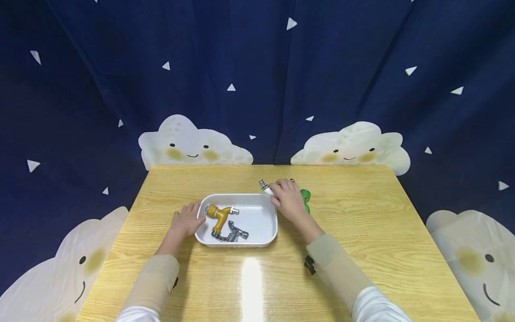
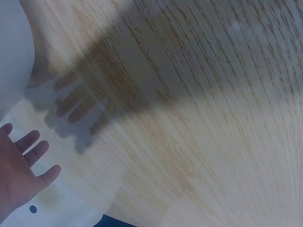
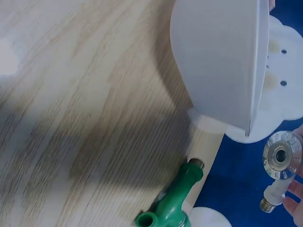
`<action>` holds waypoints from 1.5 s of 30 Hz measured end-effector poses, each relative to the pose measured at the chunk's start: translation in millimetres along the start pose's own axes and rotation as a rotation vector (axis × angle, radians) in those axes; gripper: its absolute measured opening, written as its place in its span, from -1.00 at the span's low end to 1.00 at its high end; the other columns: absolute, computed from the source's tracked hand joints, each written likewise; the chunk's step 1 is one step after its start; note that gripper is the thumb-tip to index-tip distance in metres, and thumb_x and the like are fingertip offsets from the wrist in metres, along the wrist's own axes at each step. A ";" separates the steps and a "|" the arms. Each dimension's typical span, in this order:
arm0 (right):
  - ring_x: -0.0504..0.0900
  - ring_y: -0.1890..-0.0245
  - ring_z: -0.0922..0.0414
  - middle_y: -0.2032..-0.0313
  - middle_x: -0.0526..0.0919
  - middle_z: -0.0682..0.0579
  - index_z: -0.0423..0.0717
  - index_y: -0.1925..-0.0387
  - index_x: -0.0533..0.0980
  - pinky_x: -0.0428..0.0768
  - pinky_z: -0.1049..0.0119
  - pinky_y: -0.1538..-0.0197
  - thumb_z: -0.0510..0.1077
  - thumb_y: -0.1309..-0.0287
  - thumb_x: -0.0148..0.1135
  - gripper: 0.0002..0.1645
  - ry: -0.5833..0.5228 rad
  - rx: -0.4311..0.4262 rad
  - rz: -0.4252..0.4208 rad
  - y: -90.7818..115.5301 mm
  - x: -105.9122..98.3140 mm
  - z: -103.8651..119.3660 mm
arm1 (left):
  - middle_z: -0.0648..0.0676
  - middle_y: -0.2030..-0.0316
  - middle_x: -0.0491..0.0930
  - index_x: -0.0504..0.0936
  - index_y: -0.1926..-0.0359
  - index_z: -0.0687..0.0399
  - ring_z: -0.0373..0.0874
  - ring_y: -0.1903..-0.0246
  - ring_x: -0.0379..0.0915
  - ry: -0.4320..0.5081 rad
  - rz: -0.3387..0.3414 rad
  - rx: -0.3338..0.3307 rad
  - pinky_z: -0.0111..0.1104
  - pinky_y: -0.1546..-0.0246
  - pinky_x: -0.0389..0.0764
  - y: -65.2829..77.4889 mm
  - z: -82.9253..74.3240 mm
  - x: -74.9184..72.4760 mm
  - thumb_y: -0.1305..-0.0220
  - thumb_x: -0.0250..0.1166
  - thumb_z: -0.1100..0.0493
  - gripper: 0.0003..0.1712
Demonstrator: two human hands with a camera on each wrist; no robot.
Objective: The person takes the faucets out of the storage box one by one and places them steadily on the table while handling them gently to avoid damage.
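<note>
Fingers [image 1: 277, 188] of right hand [image 1: 288, 199] grip a white tap [image 1: 268, 190] with unreadable flange marks [image 3: 269, 163]; left hand [image 1: 187, 221], fingers outspread, touches tray [image 1: 261, 220]

The head view looks forward and down across the table [image 1: 362, 201] to the curtain [image 1: 257, 67], while both wrist views face its surface from much nearer, all three sharing the tray [image 1: 261, 214].

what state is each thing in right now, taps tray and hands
white tray: upright, holding two taps
yellow tap: lying in the tray
chrome tap: lying in the tray, beside the yellow one
white tap: held up off the table
green tap: lying on the table
right hand: gripping the white tap
left hand: fingers spread, at the tray's left end
</note>
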State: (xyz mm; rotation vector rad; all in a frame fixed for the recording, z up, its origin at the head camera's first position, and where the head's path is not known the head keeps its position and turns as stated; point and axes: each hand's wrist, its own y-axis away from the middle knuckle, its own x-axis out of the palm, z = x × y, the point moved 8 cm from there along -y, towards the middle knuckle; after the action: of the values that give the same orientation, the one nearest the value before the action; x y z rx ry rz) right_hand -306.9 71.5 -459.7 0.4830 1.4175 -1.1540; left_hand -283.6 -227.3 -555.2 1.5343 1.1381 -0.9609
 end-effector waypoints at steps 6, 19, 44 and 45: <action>0.38 -0.06 -0.08 0.05 0.48 -0.10 -0.03 0.03 0.47 0.27 0.03 -0.18 -0.11 -0.08 0.14 -0.63 -0.029 0.063 -0.075 4.7 -5.5 -21.4 | 0.34 -0.26 0.14 0.01 -0.37 0.22 0.27 -0.23 0.05 0.003 -0.004 0.002 0.25 -0.11 0.11 -0.7 -0.2 0.0 -0.22 -0.09 -0.11 -0.21; 0.35 -0.07 -0.16 0.04 0.45 -0.18 -0.07 0.02 0.45 0.24 -0.07 -0.18 -0.12 -0.07 0.17 -0.61 -0.071 0.268 -0.087 25.2 -6.5 -75.6 | 0.32 -0.24 0.18 0.04 -0.35 0.22 0.24 -0.22 0.07 -0.007 -0.020 0.004 0.24 -0.08 0.16 -0.5 -1.4 -1.1 -0.20 -0.12 -0.10 -0.23; 0.29 -0.05 -0.25 0.02 0.40 -0.33 -0.19 -0.06 0.37 0.11 -0.11 -0.21 -0.14 -0.14 0.05 -0.56 -0.109 0.534 -0.047 78.7 10.6 -163.3 | 0.32 -0.21 0.20 0.05 -0.35 0.21 0.25 -0.19 0.10 -0.004 -0.031 0.011 0.24 -0.06 0.17 0.9 -1.1 -3.7 -0.20 -0.11 -0.10 -0.23; 0.29 -0.05 -0.25 0.01 0.39 -0.33 -0.19 -0.07 0.36 0.11 -0.12 -0.21 -0.13 -0.14 0.05 -0.55 -0.110 0.544 -0.035 80.5 11.8 -165.9 | 0.32 -0.21 0.20 0.05 -0.35 0.21 0.25 -0.19 0.09 -0.004 -0.030 0.011 0.25 -0.06 0.17 1.0 -1.4 -3.8 -0.20 -0.11 -0.10 -0.23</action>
State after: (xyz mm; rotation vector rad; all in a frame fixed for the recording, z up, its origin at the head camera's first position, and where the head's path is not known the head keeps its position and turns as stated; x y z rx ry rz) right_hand -326.8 241.9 -528.5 0.7611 1.0098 -1.5755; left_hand -283.6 -226.8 -551.1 1.5274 1.1579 -0.9912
